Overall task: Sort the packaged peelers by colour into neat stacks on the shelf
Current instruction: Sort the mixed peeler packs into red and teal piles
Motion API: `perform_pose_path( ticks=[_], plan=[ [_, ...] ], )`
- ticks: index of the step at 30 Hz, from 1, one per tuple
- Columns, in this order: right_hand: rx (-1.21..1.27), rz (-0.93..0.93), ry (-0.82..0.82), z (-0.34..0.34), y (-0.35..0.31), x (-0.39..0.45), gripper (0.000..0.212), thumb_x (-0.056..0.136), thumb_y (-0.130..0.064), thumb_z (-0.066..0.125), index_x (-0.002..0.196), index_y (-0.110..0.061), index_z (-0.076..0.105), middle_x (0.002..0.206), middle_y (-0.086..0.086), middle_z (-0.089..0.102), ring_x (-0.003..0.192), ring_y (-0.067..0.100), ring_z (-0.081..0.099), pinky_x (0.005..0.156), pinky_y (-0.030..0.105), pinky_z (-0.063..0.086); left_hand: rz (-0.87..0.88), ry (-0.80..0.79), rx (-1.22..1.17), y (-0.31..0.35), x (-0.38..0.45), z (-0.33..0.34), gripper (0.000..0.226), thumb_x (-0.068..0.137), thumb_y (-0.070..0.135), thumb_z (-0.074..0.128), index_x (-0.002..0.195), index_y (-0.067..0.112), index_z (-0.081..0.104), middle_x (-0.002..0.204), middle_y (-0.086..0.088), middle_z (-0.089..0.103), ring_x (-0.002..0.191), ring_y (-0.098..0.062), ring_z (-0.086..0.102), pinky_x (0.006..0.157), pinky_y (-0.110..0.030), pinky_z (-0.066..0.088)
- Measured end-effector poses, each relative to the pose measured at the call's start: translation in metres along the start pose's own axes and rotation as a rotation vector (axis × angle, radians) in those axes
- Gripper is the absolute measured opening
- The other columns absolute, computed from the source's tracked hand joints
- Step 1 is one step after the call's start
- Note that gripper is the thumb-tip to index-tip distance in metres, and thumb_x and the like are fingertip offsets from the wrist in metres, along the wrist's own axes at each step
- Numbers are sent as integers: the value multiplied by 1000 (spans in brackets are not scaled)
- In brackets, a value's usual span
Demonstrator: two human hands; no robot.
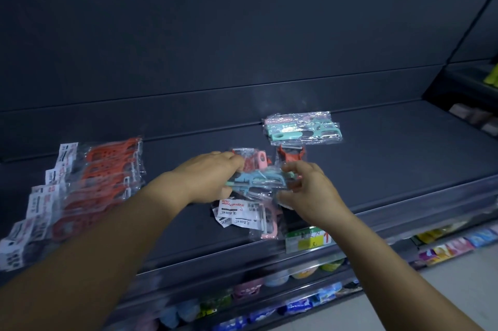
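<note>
Holding a small sheaf of blue and mint plastic peelers in clear crinkly bags (258,178) at frame centre: left hand (207,177) curled round the 9 o'clock end, fingers over the top, thumb beneath; right hand (304,187) pinching the 3 o'clock end between bent fingertips and thumb. Lifted just above a loose unsorted heap of pink and red bagged peelers with white printed header cards (250,216), sprawled from centre toward 6 o'clock on the dark grey shelf board (377,169).

Lying at 9 o'clock, well apart: a long overlapping row of red-orange bagged peelers (89,190), cards fanned outward. Sitting at 1 o'clock, near the back ledge: a short stack of mint-green and pale pink bagged peelers (301,128), with one red peeler (291,155) just in front of it. Clipped to the shelf lip at 5 o'clock: a green and yellow price tag (310,241).

Likely very light, each pack; rigid plastic body inside, but slick, floppy film outside, prone to sliding one over another when stacked or squeezed. Best gripped across the hard handle through the film, or by the stiffer card header, never by loose bag corners alone. Worth pressing several together flat between both palms before setting down, edges squared, so nothing fans out. Probably little breakage risk; blade end blurred, sharpness not judged.
</note>
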State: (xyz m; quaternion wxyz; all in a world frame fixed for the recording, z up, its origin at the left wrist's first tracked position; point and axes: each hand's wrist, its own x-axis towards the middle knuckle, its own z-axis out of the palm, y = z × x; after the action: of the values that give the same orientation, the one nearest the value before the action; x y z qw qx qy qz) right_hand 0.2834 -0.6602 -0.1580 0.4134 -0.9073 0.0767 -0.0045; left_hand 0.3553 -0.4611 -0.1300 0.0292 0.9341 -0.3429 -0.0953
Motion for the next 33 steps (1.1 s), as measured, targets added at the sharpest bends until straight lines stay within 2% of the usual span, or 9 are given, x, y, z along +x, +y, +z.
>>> perform_pose_path(
  ticks=[5,10,13,16,18,20,22,25,33],
  plan=[
    [123,-46,61,-21,2,14,45,76,-18,77,112,-27,52,110,-3,36,75,5,59,66,16,51,-19,55,-13,18,8,-26,22,87,25,58,102,27,42,99,12,42,80,-15,50,67,-32,41],
    [101,-60,129,-59,25,43,54,75,-18,77,122,-22,49,112,-4,30,90,15,56,85,23,46,-37,167,-35,60,48,-39,25,87,23,59,105,28,44,106,11,44,85,-17,52,65,-30,37],
    [-2,-72,124,-87,55,64,67,74,-25,77,131,-23,42,114,-6,26,109,18,49,98,26,41,-64,209,-29,94,85,-35,24,87,19,57,106,27,45,111,9,48,93,-19,55,62,-29,31],
    [-160,-109,83,-119,86,83,76,73,-33,76,138,-29,36,115,-9,24,123,19,33,105,25,31,-86,200,-71,123,124,-24,22,86,15,55,103,25,45,113,5,50,90,-20,54,65,-28,32],
    [-299,-163,13,-140,103,96,78,72,-37,75,139,-32,35,126,-8,30,127,18,29,108,26,25,-114,180,-108,143,148,-17,22,87,15,55,106,22,46,115,2,51,95,-23,55,69,-29,36],
    [-460,-212,-90,-153,115,106,70,74,-42,71,137,-36,40,132,-10,37,128,17,33,107,28,22,-137,171,-115,163,167,-8,24,88,15,54,110,18,46,116,-2,51,100,-27,56,71,-32,38],
    [-536,-250,-171,-159,126,114,57,76,-43,69,129,-38,49,123,-9,47,120,17,43,102,27,27,-161,153,-116,183,182,2,27,90,14,51,116,15,45,119,-5,50,104,-29,55,72,-33,39],
    [-530,-282,-227,-162,136,122,44,78,-41,66,121,-36,55,114,-6,53,110,20,49,98,30,36,-191,145,-119,193,196,17,30,90,13,50,120,14,46,117,-7,50,107,-28,53,80,-39,45],
    [-446,-410,-259,-122,122,122,56,81,-39,65,133,-32,46,129,-7,47,120,16,38,102,26,25,-268,151,-53,146,164,34,29,88,27,56,114,18,48,112,0,48,108,-19,43,82,-32,41]
  ],
)
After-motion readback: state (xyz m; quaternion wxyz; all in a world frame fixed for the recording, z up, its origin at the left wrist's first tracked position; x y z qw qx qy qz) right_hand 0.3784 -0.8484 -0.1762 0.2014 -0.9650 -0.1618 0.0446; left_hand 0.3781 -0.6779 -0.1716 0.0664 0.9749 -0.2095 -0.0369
